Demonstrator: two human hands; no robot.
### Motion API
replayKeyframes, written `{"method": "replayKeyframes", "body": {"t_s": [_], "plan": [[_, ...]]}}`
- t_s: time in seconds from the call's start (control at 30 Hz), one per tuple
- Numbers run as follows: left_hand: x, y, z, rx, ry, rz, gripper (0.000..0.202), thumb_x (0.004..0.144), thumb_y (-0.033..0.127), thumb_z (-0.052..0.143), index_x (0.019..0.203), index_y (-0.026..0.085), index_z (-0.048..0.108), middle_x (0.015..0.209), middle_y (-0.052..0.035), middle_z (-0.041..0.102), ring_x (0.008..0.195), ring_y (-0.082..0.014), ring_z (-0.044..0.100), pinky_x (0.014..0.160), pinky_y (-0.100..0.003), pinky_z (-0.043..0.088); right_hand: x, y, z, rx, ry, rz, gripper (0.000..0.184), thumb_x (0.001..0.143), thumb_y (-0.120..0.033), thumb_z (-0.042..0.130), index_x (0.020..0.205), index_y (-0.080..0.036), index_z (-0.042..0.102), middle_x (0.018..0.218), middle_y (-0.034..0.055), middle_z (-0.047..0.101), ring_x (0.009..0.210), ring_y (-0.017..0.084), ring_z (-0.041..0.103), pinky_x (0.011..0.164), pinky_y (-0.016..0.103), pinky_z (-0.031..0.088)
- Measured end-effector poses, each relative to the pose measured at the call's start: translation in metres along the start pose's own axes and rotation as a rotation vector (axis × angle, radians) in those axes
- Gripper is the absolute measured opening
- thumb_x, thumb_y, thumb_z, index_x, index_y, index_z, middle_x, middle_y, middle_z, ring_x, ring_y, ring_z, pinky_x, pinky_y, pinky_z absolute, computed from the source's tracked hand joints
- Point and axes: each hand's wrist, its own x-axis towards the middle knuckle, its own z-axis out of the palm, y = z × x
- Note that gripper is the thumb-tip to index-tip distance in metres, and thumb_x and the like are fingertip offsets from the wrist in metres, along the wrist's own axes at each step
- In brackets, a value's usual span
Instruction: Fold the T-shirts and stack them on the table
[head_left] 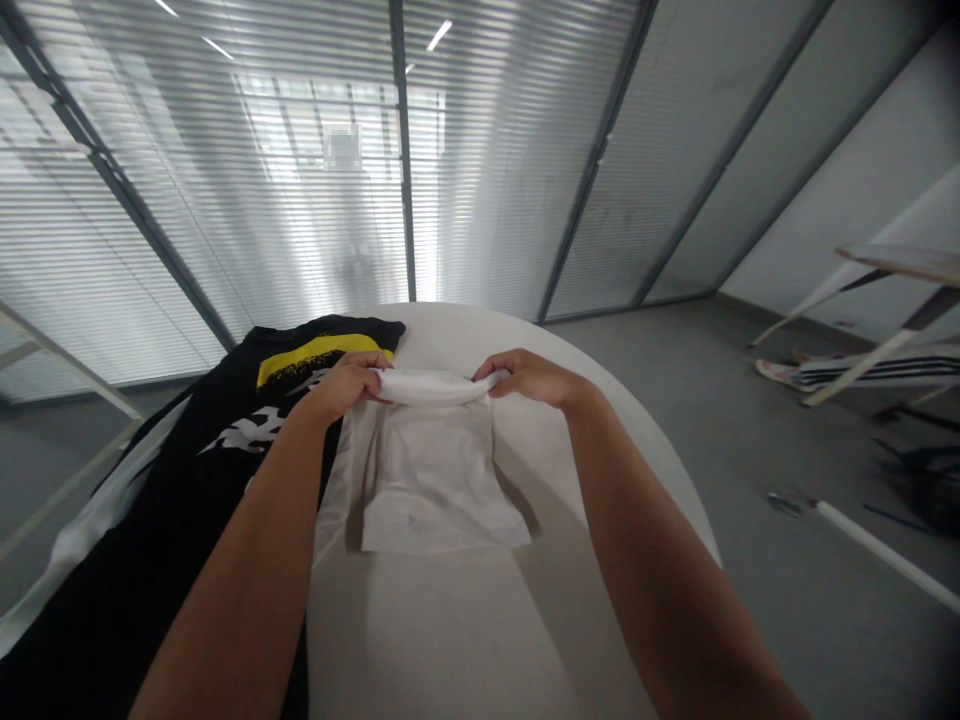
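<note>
Black garment with yellow and white print, draped over the left edge of the worktop; left hand, closed in a pinch on the folded upper edge of a white garment; said garment lying flat mid-surface on the round white worktop, nearer the far edge; right hand, pinching the opposite end of the same fold; grey floor, right of the worktop, bearing a black-and-white striped cloth and a white rod.
</note>
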Motion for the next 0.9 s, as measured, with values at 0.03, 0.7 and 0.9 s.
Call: {"method": "replayKeyframes", "body": {"t_s": [0.03,0.7,0.9], "plan": [[0.0,0.001,0.0,0.037,-0.001,0.004,0.018,0.046,0.018,0.047,0.062,0.016,0.056,0.072,-0.0004,0.056,0.068,-0.0143,0.051,0.055,-0.023,0.046,0.0,-0.001,0.0,-0.012,-0.007,0.009,0.028,0.064,-0.022,0.064,0.09,-0.018,0.072,0.094,0.0014,0.072,0.095,0.021,0.062,0.088,0.029,0.044],[0.005,0.003,-0.009,0.523,-0.148,0.011,0.02,0.063,0.028,0.052,0.074,0.02,0.065,0.088,-0.0064,0.067,0.082,-0.0215,0.061,0.069,-0.031,0.049,-0.003,-0.009,0.002,-0.005,-0.196,0.122,0.034,0.066,-0.02,0.06,0.099,-0.019,0.069,0.104,0.0041,0.07,0.097,0.021,0.062,0.079,0.028,0.048],[0.004,0.024,0.018,0.912,-0.116,-0.084,0.023,0.067,0.032,0.053,0.079,0.02,0.067,0.083,-0.0064,0.069,0.077,-0.0233,0.063,0.07,-0.033,0.046,0.013,-0.008,0.02,-0.341,-0.079,0.045,0.021,0.07,-0.023,0.062,0.089,-0.018,0.069,0.089,0.0046,0.071,0.078,0.018,0.063,0.065,0.025,0.046]]}}
